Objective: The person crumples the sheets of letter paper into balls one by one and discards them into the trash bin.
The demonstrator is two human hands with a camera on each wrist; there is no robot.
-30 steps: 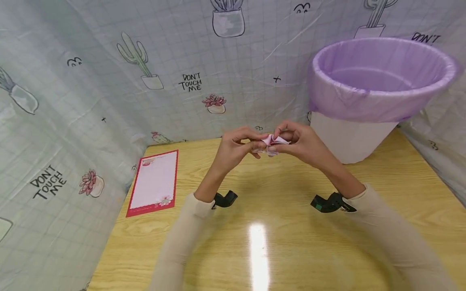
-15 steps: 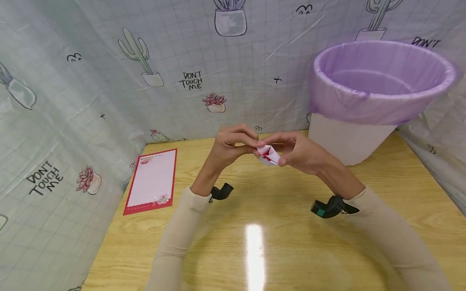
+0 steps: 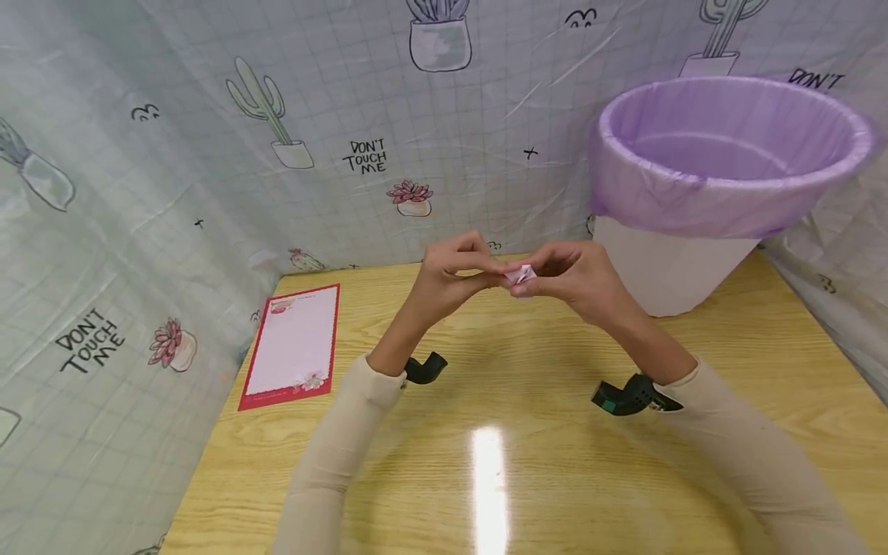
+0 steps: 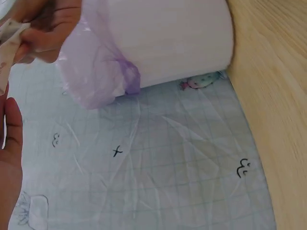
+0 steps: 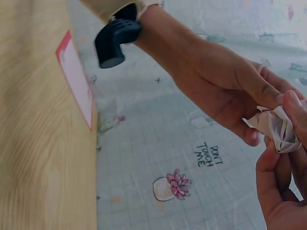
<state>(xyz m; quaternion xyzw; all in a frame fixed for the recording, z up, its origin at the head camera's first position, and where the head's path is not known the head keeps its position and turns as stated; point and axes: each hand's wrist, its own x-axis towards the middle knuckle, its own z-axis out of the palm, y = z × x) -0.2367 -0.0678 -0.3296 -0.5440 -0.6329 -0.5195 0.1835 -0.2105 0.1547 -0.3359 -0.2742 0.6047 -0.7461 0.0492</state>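
Between both hands, above the far part of the table, is a small folded piece of paper (image 3: 522, 275), white and pinkish. My left hand (image 3: 451, 274) pinches its left side with thumb and fingers. From the right, my right hand (image 3: 583, 281) pinches the other side, thumb toward the camera. In the right wrist view the folded paper (image 5: 277, 127) shows several creased layers and a pointed corner. Fingers cover much of it. The left wrist view catches only an edge of the paper (image 4: 8, 48) at the frame's left side.
A red-bordered sheet of stationery (image 3: 293, 347) lies on the left of the wooden table (image 3: 555, 462). At the back right stands a white bin (image 3: 669, 270) with a purple liner (image 3: 694, 196). A cactus-print curtain (image 3: 312, 216) hangs behind and to the left.
The paper has turned in the fingers and shows less of itself; half a second ago a red-lined fold faced the camera. Both hands have shifted their grip and moved closer together.
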